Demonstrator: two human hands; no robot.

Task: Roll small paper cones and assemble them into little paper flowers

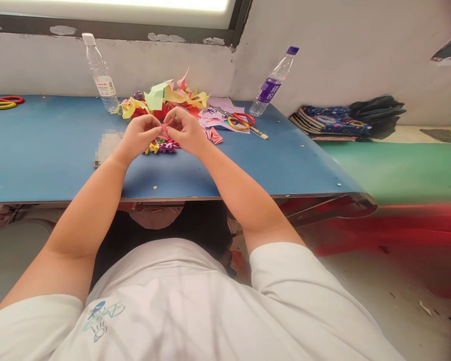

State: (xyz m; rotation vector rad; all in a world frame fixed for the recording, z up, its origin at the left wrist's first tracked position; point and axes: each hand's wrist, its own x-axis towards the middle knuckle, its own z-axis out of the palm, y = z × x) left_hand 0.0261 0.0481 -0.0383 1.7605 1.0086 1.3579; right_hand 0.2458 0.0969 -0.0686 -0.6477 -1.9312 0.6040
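Note:
Both my hands meet over the blue table (60,150), fingertips pinched round a small piece of pink paper (164,132). My left hand (141,134) grips its left side, and my right hand (186,131) has the right side; the fingers partly cover the paper. Just below them lie small folded paper pieces in yellow (153,148) and purple (168,147). Folded pink pieces (213,135) rest beside my right hand. Behind the hands rises a heap of crumpled coloured paper scraps (157,96).
Red-and-yellow scissors (240,121) lie on purple paper at the right; another pair (5,102) is far left. Two clear bottles stand at the back, one white-capped (101,75), one purple-labelled (272,85). Folded cloth and a black bag (376,115) sit beyond the table's right edge.

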